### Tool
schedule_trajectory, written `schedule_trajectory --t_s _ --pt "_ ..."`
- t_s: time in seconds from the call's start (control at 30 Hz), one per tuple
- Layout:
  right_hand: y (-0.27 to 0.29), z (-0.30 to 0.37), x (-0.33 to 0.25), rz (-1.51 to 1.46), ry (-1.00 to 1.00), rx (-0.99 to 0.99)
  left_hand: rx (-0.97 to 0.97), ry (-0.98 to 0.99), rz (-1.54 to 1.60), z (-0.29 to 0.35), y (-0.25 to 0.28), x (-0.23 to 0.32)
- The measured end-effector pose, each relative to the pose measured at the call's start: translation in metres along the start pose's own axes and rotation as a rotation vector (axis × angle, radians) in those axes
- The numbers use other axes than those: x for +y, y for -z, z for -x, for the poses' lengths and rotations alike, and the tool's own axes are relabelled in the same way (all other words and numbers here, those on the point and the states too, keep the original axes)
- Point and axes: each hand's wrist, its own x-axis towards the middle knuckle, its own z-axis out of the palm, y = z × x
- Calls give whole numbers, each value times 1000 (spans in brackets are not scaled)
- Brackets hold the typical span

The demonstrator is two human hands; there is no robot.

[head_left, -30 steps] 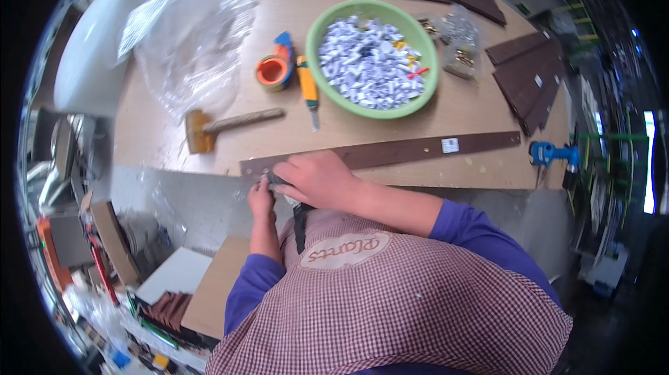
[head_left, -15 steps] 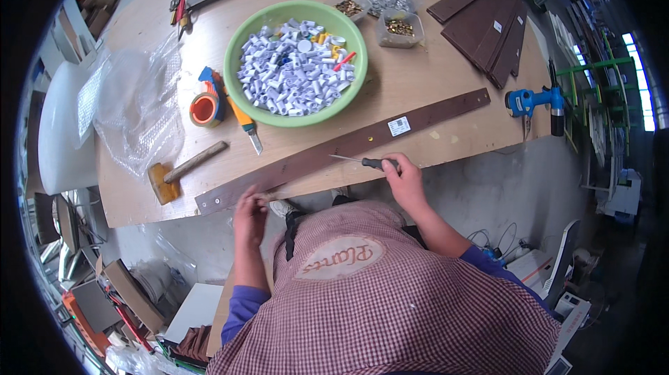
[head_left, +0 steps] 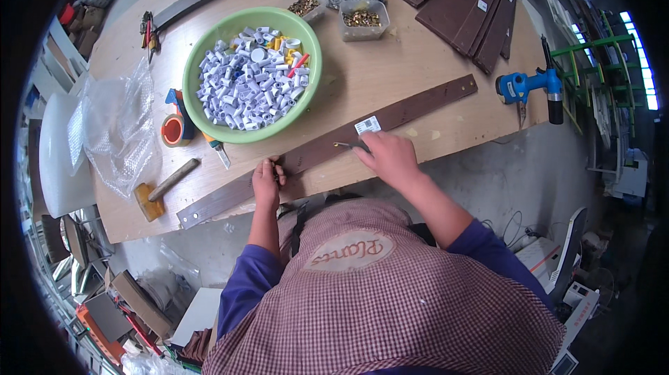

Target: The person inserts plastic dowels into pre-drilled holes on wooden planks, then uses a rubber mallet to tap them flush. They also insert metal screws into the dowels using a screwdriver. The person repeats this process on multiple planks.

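We see a long dark brown strip point(head_left: 327, 152) lying aslant along the near edge of the pale wooden table point(head_left: 390, 75), its left end close to the table's corner and its right end near a blue power tool point(head_left: 533, 88) that overhangs the right edge; between the strip and the green bowl point(head_left: 191, 113) there is a band of bare wood, and more bare wood lies to the right of the bowl. Our left hand point(head_left: 265, 185) rests on the strip's near edge with fingers curled down on it, pressing rather than gripping round it; our right hand point(head_left: 387, 157) is closed about a small dark tool point(head_left: 346, 145) whose tip lies on the strip; how tightly, we cannot tell. Just beside that hand a small white rectangular label point(head_left: 367, 125) sits on the strip; another small white label shows on the stack of brown boards point(head_left: 481, 9) at the far right. The bowl holds white tubes with a few red and yellow bits; behind it stand two clear tubs point(head_left: 361, 21) of brassy pieces; at the left lie an orange tape roll point(head_left: 174, 129), crumpled clear plastic point(head_left: 118, 124) and a mallet point(head_left: 164, 187).
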Motion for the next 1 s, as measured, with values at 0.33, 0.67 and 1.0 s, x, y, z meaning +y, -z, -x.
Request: schedule_trajectory --t_s 0.33,0.67,1.0 --pt "-16 -130 -3 66 112 -270 -40 76 -9 -5 9 -4" --pt "32 -27 2 -378 -336 59 -394 357 406 12 -8 13" --pt "-2 36 -35 -575 -468 266 -457 537 596 -3 -29 -2"
